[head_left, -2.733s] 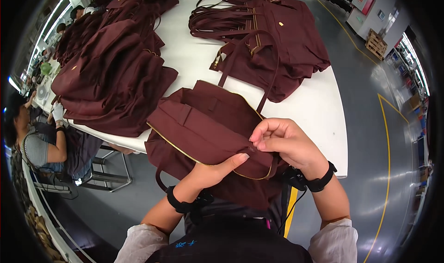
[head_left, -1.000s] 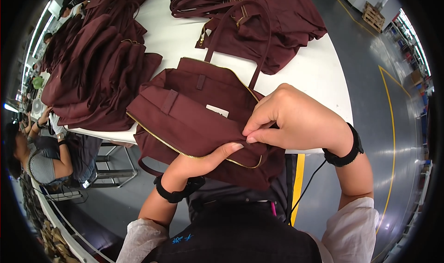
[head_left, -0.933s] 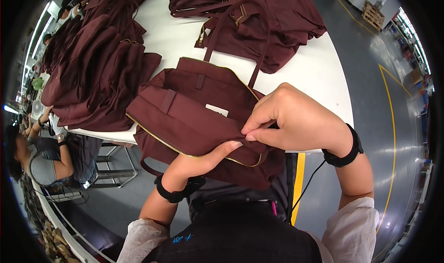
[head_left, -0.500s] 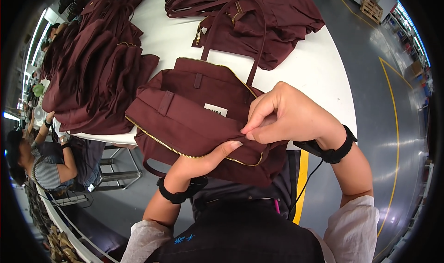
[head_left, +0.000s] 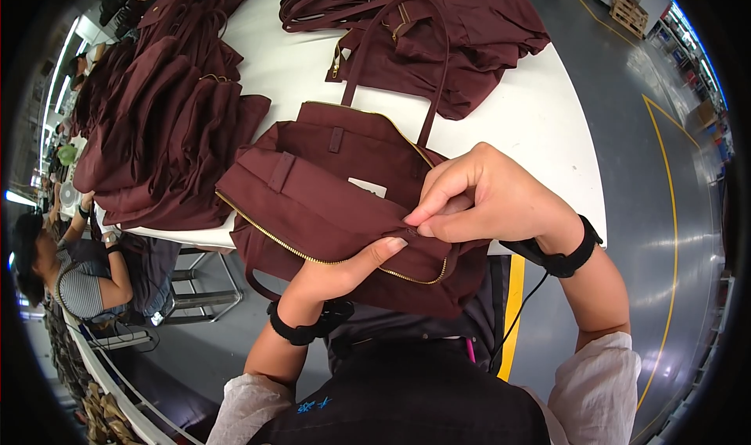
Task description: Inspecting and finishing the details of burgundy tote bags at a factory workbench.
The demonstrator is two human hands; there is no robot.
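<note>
An unzipped maroon tote (head_left: 309, 210) with a gold zipper, inner tabs, long straps and a white label lies at the table's near edge. My left hand (head_left: 340, 277) grips its near flap by the zipper, thumb on top, fingers hidden beneath. Just right of that thumb, my right hand (head_left: 489, 199) pinches the flap's fabric between thumb and forefinger; anything tiny between those fingertips is too small to make out.
A pile of maroon bags (head_left: 164, 140) covers the white table's (head_left: 547, 148) left side; another pile (head_left: 477, 30) lies at the back. A seated co-worker (head_left: 94, 281) is at left beside a metal stool (head_left: 207, 296). A wooden pallet (head_left: 628, 11) stands in the right aisle.
Since the earliest frame my right hand has turned, its knuckles rising, and the white label has come into view. Over the last second both hands stay at the flap, shifting only slightly.
</note>
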